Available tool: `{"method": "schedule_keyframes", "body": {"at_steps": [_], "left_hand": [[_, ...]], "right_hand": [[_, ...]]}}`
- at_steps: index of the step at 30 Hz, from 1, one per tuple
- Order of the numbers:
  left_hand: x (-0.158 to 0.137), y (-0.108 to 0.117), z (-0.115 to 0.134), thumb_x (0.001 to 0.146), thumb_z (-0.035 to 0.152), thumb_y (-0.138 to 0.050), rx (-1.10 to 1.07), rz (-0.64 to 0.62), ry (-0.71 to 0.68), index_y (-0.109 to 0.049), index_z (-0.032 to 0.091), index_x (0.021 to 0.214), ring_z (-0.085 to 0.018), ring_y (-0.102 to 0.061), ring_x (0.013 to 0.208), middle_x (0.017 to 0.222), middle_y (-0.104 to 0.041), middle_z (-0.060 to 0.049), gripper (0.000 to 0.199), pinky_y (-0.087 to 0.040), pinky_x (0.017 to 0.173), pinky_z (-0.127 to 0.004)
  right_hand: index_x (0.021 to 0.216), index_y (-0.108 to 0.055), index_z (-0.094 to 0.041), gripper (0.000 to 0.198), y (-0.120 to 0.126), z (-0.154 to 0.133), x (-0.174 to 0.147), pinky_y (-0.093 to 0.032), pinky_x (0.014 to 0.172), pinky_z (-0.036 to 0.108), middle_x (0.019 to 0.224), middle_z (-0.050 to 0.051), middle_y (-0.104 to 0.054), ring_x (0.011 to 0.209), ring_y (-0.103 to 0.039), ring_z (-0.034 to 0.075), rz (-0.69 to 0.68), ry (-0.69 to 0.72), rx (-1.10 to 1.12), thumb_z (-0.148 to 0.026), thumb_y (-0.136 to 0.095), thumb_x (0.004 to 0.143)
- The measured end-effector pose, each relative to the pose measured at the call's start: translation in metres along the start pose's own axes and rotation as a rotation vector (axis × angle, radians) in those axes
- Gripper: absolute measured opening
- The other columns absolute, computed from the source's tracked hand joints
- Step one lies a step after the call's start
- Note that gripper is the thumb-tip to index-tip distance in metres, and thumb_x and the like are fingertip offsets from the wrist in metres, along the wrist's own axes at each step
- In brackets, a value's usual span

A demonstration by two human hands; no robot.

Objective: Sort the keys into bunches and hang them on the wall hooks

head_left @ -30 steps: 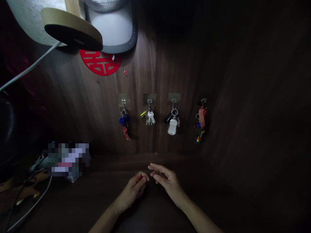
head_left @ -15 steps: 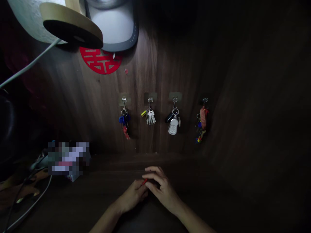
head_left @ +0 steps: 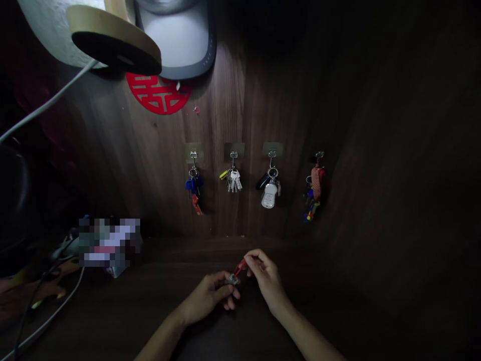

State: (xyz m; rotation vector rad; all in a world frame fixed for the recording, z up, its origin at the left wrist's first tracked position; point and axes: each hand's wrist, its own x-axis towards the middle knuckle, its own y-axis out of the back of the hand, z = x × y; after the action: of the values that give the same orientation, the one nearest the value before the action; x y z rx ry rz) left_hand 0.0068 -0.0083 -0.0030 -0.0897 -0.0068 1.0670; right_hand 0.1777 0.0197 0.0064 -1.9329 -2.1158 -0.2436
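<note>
Low in the middle of the head view, both hands work on one small object above the dark wooden surface. Between the thumb and fingers of my left hand (head_left: 212, 296) is a small silvery piece (head_left: 233, 280), too blurred and partly covered to name its kind. A red strap loop (head_left: 239, 267) runs from it up to the right. My right hand (head_left: 265, 276) pinches the upper end of that strap, its fingers closed. The strap looks stretched between the two hands.
Several key rings hang on wall hooks ahead: blue keys (head_left: 193, 184), silver keys (head_left: 235, 180), a white fob (head_left: 269, 195) and a patterned strap (head_left: 317, 184). A pixelated box (head_left: 120, 271) and a white cable (head_left: 71, 301) lie left. A lamp base (head_left: 112, 30) juts out above.
My right hand has moved right and up, drawing the red strap out from my left hand. The silvery piece now shows in my left fingers. The view has shifted slightly.
</note>
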Motion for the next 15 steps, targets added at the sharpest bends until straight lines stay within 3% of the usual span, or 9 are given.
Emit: {"method": "schedule_keyframes", "body": {"at_steps": [6, 11, 15], "left_hand": [[-0.0019, 0.0017, 0.0052, 0.079, 0.041, -0.062, -0.072, -0.021, 0.016, -0.062, 0.012, 0.092, -0.010, -0.060, 0.062, 0.089, -0.069, -0.008, 0.031, -0.045, 0.064, -0.025], [-0.0043, 0.0024, 0.0093, 0.083, 0.038, -0.057, -0.105, -0.069, 0.006, -0.063, 0.014, 0.104, -0.013, -0.063, 0.069, 0.102, -0.069, -0.011, 0.032, -0.044, 0.071, -0.027], [-0.0034, 0.0018, 0.0082, 0.082, 0.040, -0.058, -0.117, -0.048, 0.008, -0.063, 0.013, 0.101, -0.014, -0.063, 0.068, 0.100, -0.069, -0.011, 0.033, -0.043, 0.069, -0.027]], "right_hand": [[0.075, -0.059, -0.019, 0.027, 0.0071, 0.0044, 0.0045, -0.039, 0.051, 0.023, 0.063, 0.000, -0.062, 0.061, -0.058, 0.015, 0.123, -0.136, 0.258, -0.043, -0.069, 0.070], [0.072, -0.058, -0.019, 0.027, 0.0081, 0.0035, 0.0042, -0.035, 0.048, 0.020, 0.059, -0.002, -0.059, 0.056, -0.055, 0.011, 0.112, -0.246, 0.453, -0.040, -0.074, 0.065], [0.072, -0.060, -0.019, 0.028, 0.0085, -0.0005, 0.0040, -0.033, 0.046, 0.019, 0.057, -0.004, -0.058, 0.051, -0.051, 0.009, 0.083, -0.283, 0.515, -0.038, -0.077, 0.062]]}}
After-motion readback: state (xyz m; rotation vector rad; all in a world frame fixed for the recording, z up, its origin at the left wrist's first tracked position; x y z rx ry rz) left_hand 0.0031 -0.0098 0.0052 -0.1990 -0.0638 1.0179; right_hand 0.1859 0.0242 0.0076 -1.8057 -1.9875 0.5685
